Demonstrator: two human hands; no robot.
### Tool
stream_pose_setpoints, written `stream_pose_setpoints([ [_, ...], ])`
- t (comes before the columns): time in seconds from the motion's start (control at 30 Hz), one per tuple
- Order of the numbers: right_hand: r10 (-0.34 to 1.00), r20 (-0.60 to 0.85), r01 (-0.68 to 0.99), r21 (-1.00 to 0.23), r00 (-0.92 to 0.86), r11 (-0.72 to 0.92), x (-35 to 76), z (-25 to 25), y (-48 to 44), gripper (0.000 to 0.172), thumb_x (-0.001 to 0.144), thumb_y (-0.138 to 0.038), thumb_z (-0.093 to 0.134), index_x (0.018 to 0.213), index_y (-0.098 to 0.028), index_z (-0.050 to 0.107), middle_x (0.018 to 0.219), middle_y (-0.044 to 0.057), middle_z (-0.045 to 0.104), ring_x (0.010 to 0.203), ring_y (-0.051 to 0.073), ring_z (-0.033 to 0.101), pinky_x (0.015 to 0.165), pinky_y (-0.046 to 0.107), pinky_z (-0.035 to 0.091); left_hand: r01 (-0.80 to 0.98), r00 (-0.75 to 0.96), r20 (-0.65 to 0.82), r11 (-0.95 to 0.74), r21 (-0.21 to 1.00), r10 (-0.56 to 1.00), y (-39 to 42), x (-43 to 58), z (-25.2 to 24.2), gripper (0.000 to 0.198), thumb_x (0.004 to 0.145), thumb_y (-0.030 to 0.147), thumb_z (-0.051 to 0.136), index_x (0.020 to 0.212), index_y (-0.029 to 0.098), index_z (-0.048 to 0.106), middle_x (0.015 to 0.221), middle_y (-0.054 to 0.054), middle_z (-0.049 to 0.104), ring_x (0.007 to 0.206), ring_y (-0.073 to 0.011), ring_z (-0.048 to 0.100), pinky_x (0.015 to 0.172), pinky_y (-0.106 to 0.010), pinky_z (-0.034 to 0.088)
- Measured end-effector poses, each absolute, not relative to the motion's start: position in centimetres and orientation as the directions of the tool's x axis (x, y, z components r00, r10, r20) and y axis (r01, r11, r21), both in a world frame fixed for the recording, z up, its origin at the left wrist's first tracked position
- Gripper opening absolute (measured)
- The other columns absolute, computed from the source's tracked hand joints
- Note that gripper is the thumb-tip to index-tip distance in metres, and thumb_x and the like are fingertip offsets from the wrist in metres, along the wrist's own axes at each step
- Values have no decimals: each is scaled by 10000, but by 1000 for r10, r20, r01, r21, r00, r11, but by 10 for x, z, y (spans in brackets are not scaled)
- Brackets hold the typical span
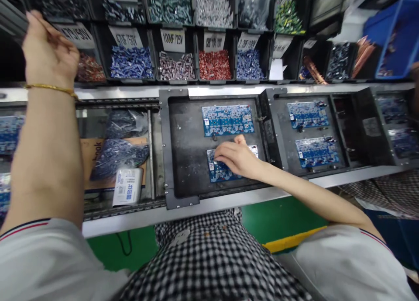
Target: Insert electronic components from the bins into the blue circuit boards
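My left hand (50,52) is raised at the upper left, beside the bin of orange-red components (90,68). Its fingers are loosely curled and somewhat apart, and I see nothing in them. Over the lower blue circuit board (218,173) in the black tray (188,148), my right hand (238,159) has its fingers bent down and drawn together. Whatever its fingertips hold, if anything, is hidden. The hand covers much of that board. A second blue circuit board (227,119) lies just behind it in the same tray, with a small dark part (214,137) at its edge.
Labelled bins, among them blue capacitors (131,63) and red components (214,65), line the back. To the right, another tray (314,128) carries two boards. Plastic bags (121,157) and a white packet (128,186) lie left of my tray. A blue bin (397,36) stands far right.
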State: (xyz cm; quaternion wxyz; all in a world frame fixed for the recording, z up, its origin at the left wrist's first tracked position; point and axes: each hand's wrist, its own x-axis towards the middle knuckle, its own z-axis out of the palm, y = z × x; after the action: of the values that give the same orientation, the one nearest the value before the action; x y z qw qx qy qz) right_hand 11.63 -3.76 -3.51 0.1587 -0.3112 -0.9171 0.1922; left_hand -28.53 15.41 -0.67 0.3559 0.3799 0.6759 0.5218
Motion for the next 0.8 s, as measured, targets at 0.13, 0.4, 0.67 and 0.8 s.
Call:
stream_pose_setpoints([
  [0.13,807,255,681,-436,-533,588,112,-17,37,196,921,-243,441,837,-196,611,870,20,688,827,169,602,761,326,287,-506,-377,-227,6,862,898,140,-252,5,293,1024,231,299,814,193,499,541,161,506,537,49,423,596,-66,347],
  [0.4,943,254,846,-436,-214,309,82,-30,170,239,819,-228,587,1043,-174,649,1038,93,696,1007,261,608,908,425,387,-421,48,-427,405,812,903,53,-121,3,140,902,105,542,817,107,653,697,-4,643,555,-29,544,570,-148,465],
  [0.67,891,185,388,-850,-414,357,93,7,53,189,833,-302,576,788,-170,702,807,27,731,768,147,658,731,298,498,-464,350,-586,679,569,731,10,-85,-6,168,876,44,545,862,81,708,711,-28,655,587,-36,586,615,-148,499],
  [0.8,886,184,301,-895,-426,331,104,9,30,159,776,-330,677,818,-188,733,865,39,745,840,169,681,804,329,516,-464,433,-594,733,498,678,6,-72,-3,204,882,52,536,754,80,692,664,-12,637,509,-23,553,546,-128,482],
])
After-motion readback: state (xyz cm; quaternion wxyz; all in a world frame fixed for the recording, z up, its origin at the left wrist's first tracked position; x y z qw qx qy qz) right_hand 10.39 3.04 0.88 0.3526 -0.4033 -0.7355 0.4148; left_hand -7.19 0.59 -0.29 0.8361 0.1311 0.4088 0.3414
